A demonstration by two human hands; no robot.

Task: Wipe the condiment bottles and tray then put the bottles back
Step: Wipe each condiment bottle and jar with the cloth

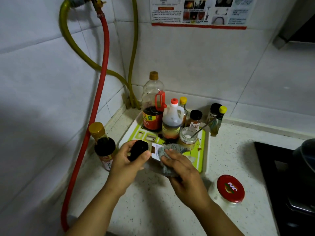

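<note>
My left hand (129, 160) grips a small black-capped spice jar (139, 149) by its cap end, tilted on its side over the tray's near edge. My right hand (180, 167) holds a grey cloth (167, 148) wrapped against the jar's labelled body. The white tray with a green liner (205, 150) stands behind, bearing a large soy sauce bottle (152, 106), a red-capped vinegar bottle (172, 121), an open glass jar with a spoon (187, 137) and more small bottles. Two bottles (104, 147) stand on the counter left of the tray.
A red-lidded jar (229, 189) sits on the counter at the right. A yellow-capped bottle (217, 121) stands just right of the tray. A black stove (288, 181) with a pot occupies the right edge. Red and yellow hoses (95, 103) run down the left wall.
</note>
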